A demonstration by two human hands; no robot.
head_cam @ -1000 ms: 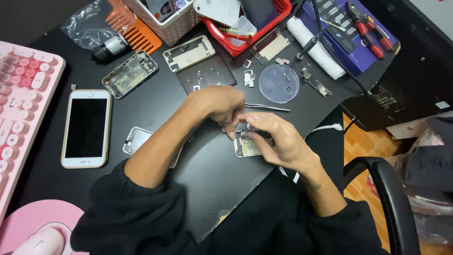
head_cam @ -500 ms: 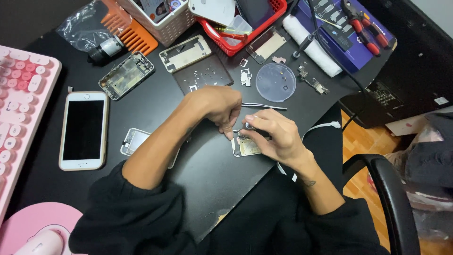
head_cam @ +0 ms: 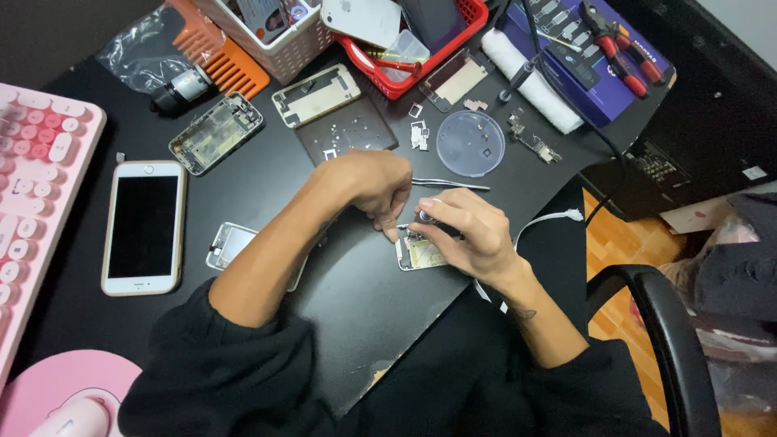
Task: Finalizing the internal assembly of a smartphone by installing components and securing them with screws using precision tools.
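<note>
A small opened phone frame [head_cam: 421,255] lies near the front edge of the black desk [head_cam: 356,307]. My right hand [head_cam: 469,231] lies over it, gripping a small screwdriver [head_cam: 433,220] whose tip points down onto the frame. My left hand [head_cam: 372,182] is curled just left of it, fingertips pressing the frame's upper left corner. Most of the frame is hidden under my right hand. Steel tweezers [head_cam: 449,184] lie just behind my hands.
A white phone [head_cam: 144,226] lies at left beside a pink keyboard [head_cam: 32,194]. Stripped phone frames [head_cam: 214,133], [head_cam: 316,95], a dark screw mat [head_cam: 346,133], a clear round dish [head_cam: 470,143], a red basket [head_cam: 421,32], a blue tool case [head_cam: 583,57] fill the back.
My hands stay on the phone frame with only small finger movements; the view has shifted slightly.
</note>
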